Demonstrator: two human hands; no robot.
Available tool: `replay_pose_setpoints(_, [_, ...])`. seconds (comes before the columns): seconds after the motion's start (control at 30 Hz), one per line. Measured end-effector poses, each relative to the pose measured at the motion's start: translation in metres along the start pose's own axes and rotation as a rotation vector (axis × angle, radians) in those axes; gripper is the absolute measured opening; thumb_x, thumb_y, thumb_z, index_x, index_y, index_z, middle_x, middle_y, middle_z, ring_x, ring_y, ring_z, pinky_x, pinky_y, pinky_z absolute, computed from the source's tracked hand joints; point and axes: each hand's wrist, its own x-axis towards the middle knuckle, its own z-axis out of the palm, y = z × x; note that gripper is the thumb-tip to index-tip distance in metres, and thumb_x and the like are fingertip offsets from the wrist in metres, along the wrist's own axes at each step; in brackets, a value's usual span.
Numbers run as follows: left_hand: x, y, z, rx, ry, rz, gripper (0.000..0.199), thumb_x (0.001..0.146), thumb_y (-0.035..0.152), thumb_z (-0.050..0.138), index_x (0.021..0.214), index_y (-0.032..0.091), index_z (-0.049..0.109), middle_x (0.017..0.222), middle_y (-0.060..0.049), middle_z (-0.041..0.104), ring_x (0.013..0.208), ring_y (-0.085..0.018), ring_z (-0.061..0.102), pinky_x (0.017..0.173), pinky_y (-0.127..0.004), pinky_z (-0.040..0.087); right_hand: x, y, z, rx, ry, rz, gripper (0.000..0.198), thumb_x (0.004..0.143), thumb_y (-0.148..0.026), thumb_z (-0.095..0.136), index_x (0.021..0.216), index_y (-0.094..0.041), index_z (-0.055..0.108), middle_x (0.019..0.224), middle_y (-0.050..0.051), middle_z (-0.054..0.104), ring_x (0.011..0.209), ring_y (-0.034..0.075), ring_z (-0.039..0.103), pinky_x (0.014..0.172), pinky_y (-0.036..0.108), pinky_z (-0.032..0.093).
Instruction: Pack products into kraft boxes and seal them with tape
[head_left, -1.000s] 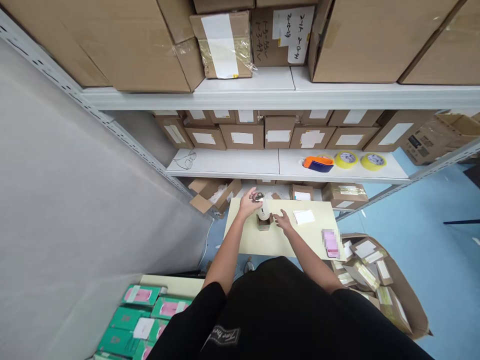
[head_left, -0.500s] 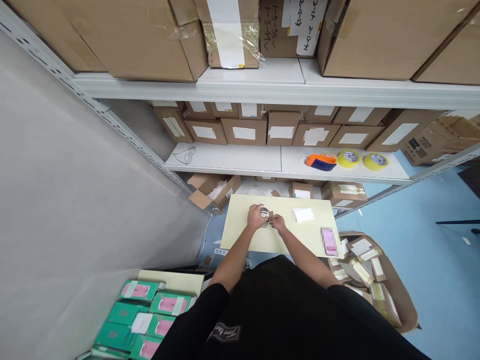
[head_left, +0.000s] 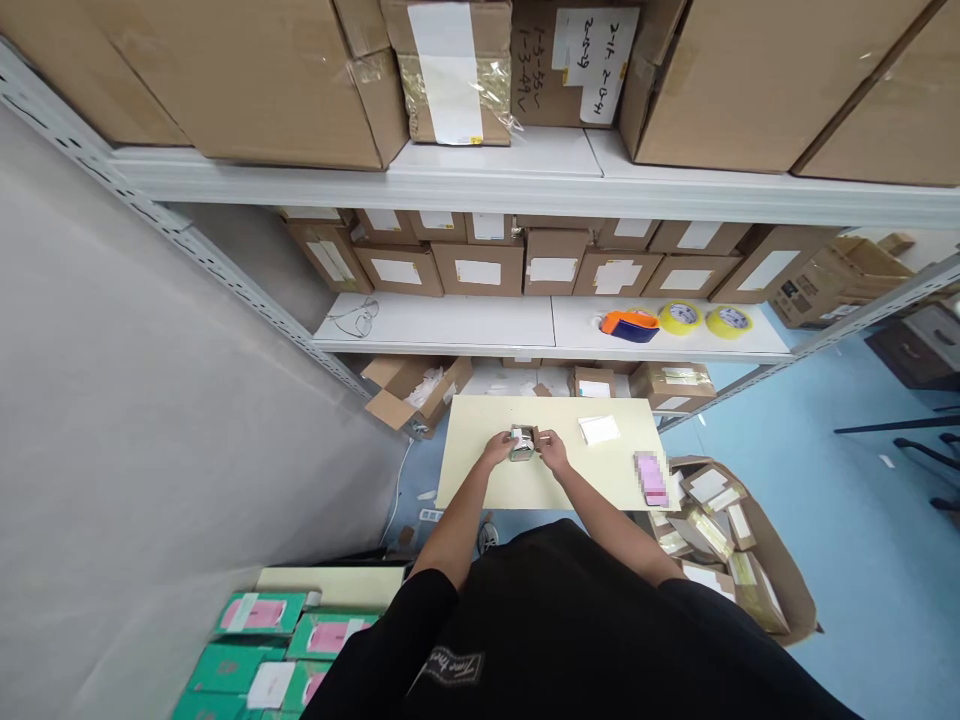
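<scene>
A small opened box (head_left: 522, 457) lies on the pale yellow table in front of me, with something silvery and white inside, too small to name. My left hand (head_left: 498, 449) grips the box's left side with its fingertips at the edge. On the other side, my right hand (head_left: 553, 450) pinches the brown cardboard flap (head_left: 537, 437) of that box. White paper slips (head_left: 598, 430) lie to the right of my right hand. Farther right, a pink, pixelated phone-like item (head_left: 651, 479) rests near the table's edge.
Shelves with cardboard boxes (head_left: 478, 270) stand behind the table (head_left: 465, 485). Yellow tape rolls (head_left: 680, 318) and an orange-and-blue tape dispenser (head_left: 630, 326) sit on the middle shelf. A large carton (head_left: 799, 600) of parcels is at right; green boxes (head_left: 232, 668) are stacked lower left.
The round silvery object my left hand held above the box now appears to be inside it. My left hand has moved down to the box's left side. The view has shifted slightly.
</scene>
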Motion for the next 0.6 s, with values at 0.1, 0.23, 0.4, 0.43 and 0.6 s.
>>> replay_pose_setpoints(0.1, [0.000,-0.008,0.010,-0.062,-0.034,-0.014,0.050,0.071,0.050,0.084,0.106,0.016,0.072,0.098,-0.010,0.078,0.099,-0.029,0.073,0.098,-0.043,0.053,-0.003,0.004,0.002,-0.105,-0.017,-0.148,0.024,0.077,-0.033,0.068,0.100,-0.027,0.071,0.097,0.000,0.076,0.096,0.023,0.072,0.088,0.035,0.058])
replay_pose_setpoints(0.23, [0.003,-0.017,0.011,-0.168,-0.059,-0.020,0.061,0.063,0.044,0.089,0.115,0.018,0.070,0.115,-0.014,0.076,0.117,-0.032,0.069,0.108,-0.047,0.047,-0.003,0.010,0.000,-0.239,-0.080,-0.166,0.029,0.075,-0.022,0.072,0.102,-0.030,0.077,0.106,-0.001,0.079,0.097,0.024,0.073,0.101,0.041,0.055])
replay_pose_setpoints(0.4, [0.017,-0.017,0.004,-0.258,-0.147,-0.027,0.060,0.057,0.027,0.089,0.113,0.016,0.071,0.121,-0.015,0.075,0.117,-0.031,0.069,0.107,-0.047,0.048,-0.001,0.015,-0.002,-0.196,-0.104,-0.165,0.033,0.075,-0.019,0.069,0.104,-0.030,0.079,0.115,-0.003,0.080,0.115,0.024,0.072,0.112,0.042,0.050])
replay_pose_setpoints(0.43, [0.018,-0.016,0.004,-0.270,-0.158,-0.025,0.061,0.057,0.024,0.088,0.115,0.016,0.071,0.124,-0.015,0.074,0.118,-0.030,0.068,0.107,-0.045,0.049,-0.001,0.016,-0.002,-0.186,-0.108,-0.175,0.033,0.075,-0.018,0.068,0.104,-0.030,0.079,0.117,-0.003,0.080,0.119,0.024,0.071,0.114,0.042,0.049])
replay_pose_setpoints(0.6, [0.019,-0.010,0.008,-0.415,-0.136,0.067,0.077,0.053,0.010,0.080,0.128,0.018,0.068,0.138,-0.016,0.068,0.132,-0.030,0.061,0.109,-0.042,0.048,-0.004,0.023,-0.005,-0.137,-0.128,-0.196,0.041,0.074,-0.018,0.065,0.110,-0.029,0.080,0.124,-0.002,0.079,0.124,0.025,0.070,0.117,0.044,0.047])
